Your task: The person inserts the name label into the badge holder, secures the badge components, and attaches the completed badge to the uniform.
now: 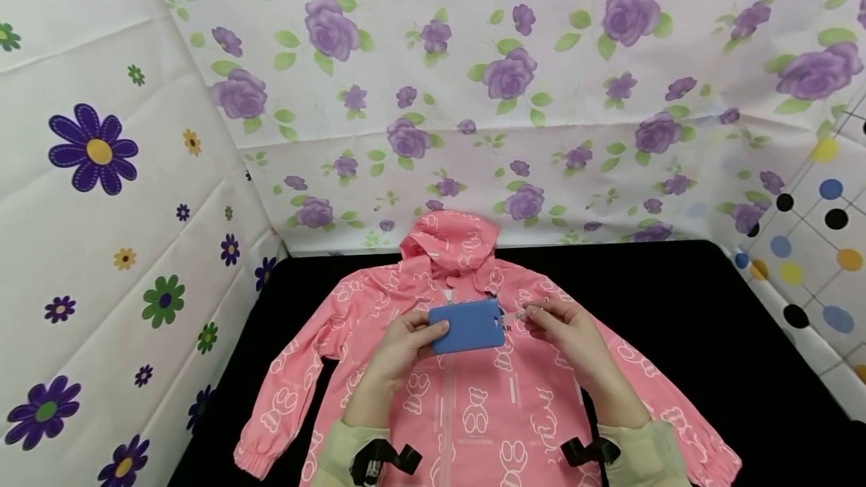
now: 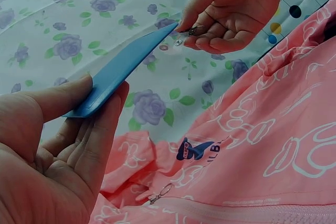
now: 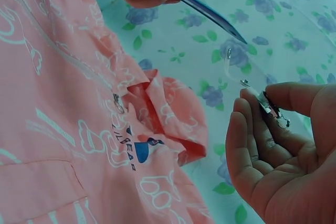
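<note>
My left hand (image 1: 403, 346) grips one end of a flat blue card holder (image 1: 468, 327), thumb on its front and fingers behind. The holder's slotted end points toward my right hand (image 1: 570, 331). Between thumb and fingers of that hand I pinch a small metal badge clip (image 3: 269, 106). From the clip a clear strap (image 3: 228, 67) with metal snaps extends toward the holder's slotted end. In the right wrist view the strap's free tip shows apart from the holder's edge. Both hands are above a pink hooded jacket (image 1: 476, 412) with white bear outlines.
The jacket is spread face up on a black table surface (image 1: 649, 288), its sleeves out to both sides. A zipper pull (image 3: 117, 102) shows near its collar. Floral cloth (image 1: 433, 43) backs the table, with patterned sheets at both sides.
</note>
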`<state>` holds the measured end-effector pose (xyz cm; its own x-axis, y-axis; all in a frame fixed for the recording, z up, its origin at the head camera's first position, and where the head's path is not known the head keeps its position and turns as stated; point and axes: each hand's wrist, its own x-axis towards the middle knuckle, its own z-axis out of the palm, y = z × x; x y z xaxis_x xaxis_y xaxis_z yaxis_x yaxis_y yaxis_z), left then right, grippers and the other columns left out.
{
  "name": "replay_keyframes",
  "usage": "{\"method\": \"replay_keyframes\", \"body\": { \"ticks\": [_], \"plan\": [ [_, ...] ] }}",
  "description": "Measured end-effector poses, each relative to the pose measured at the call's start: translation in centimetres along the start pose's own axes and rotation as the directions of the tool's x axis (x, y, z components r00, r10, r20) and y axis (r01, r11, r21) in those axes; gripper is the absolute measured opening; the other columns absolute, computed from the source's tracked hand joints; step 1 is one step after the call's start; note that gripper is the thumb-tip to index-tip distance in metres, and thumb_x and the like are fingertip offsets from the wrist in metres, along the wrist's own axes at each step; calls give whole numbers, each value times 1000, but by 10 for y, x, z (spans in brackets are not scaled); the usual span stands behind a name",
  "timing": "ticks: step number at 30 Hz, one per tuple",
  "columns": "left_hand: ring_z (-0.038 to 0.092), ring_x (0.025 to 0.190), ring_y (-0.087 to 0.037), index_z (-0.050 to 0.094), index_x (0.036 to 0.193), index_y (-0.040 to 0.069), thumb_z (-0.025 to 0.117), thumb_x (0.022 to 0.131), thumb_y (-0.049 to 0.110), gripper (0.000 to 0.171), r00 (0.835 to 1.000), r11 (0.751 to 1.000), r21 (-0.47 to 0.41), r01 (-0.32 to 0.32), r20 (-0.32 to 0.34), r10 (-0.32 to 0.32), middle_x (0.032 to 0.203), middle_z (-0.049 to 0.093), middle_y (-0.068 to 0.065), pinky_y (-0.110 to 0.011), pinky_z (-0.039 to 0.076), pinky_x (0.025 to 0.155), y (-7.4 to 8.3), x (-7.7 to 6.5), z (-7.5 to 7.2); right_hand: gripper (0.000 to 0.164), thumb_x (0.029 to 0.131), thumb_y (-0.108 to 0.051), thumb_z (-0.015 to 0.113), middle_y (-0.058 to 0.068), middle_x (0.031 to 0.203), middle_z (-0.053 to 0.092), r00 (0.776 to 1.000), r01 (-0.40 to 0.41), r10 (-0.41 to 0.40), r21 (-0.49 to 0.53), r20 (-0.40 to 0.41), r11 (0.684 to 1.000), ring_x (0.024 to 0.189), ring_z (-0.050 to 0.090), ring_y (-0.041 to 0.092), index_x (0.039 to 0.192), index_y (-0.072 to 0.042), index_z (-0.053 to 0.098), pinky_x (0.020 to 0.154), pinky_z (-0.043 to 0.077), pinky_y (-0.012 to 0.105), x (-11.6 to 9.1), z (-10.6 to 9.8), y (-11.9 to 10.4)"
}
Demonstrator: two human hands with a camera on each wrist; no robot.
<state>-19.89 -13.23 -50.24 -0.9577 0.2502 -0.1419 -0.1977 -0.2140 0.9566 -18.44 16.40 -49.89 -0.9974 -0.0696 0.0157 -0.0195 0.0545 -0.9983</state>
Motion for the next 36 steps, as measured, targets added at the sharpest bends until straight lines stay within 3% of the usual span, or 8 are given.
{"method": "replay_keyframes", "body": {
  "ticks": [8, 17, 36],
  "plan": [
    [77, 84, -16, 70, 109, -3, 74, 99, 3, 12, 1000, 1000, 22, 4, -11, -4, 94, 76, -9, -30, 65, 81, -6, -1, -3, 38, 112, -16, 59, 16, 113, 74, 999, -37, 35, 60, 36, 998, 96, 73, 15, 132, 16, 60, 89, 62, 27, -1, 6, -1],
    [78, 86, -18, 65, 124, -15, 74, 100, 4, 32, 1000, 999, 37, 2, 3, -2, 99, 76, -13, -31, 65, 83, -7, 0, 1, 41, 112, -20, 60, 11, 109, 74, 997, -58, 54, 75, 56, 996, 97, 72, 16, 136, 13, 59, 89, 62, 27, -1, 8, -2],
    [78, 87, -18, 65, 123, -14, 72, 100, 3, 29, 1000, 1000, 23, 7, 23, -7, 100, 76, -14, -31, 65, 82, -7, 2, 2, 33, 111, -17, 61, 2, 105, 75, 988, -136, 116, 219, 102, 966, 96, 73, 14, 133, 7, 62, 90, 62, 28, -2, 8, -5]
  ]
}}
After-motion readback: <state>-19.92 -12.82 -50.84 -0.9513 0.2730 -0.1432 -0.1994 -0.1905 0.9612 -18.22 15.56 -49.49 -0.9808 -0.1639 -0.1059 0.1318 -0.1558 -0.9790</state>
